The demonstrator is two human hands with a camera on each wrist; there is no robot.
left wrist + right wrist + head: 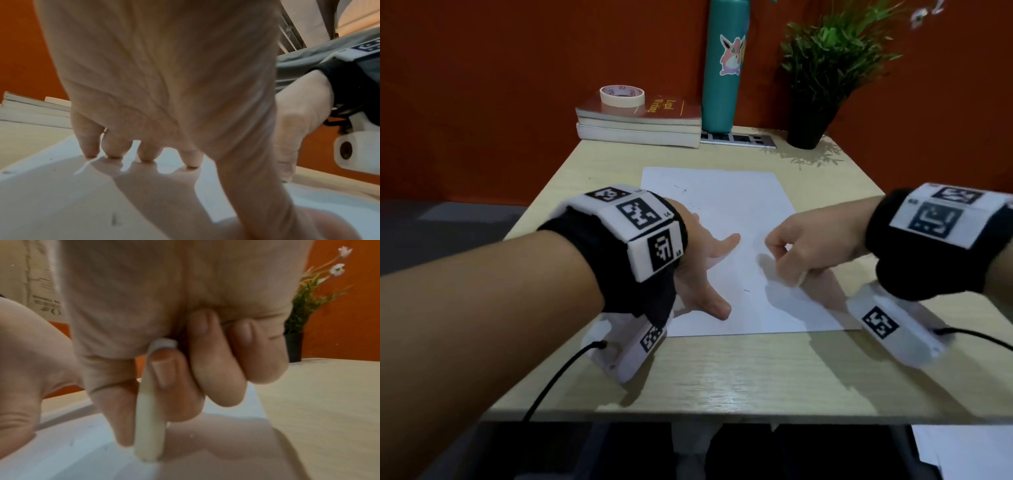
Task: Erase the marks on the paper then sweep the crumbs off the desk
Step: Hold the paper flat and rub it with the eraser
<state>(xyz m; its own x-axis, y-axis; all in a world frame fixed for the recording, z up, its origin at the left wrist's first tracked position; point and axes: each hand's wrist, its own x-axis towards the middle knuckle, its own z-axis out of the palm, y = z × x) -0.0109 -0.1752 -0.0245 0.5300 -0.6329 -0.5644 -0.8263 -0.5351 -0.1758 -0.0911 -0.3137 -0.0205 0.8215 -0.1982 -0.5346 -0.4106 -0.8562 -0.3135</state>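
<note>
eraser point(149, 418) pinched between right fingers point(174, 386) | tip seemingly touching paper point(722, 192)

White paper point(726, 219) lies flat on the pale wood counter point(722, 373), bearing faint dark marks point(683, 189) and scattered crumbs near its far-left area, with a cream, worn eraser point(149, 404) stood nearly upright, its lower end touching the sheet's near-right part
</note>
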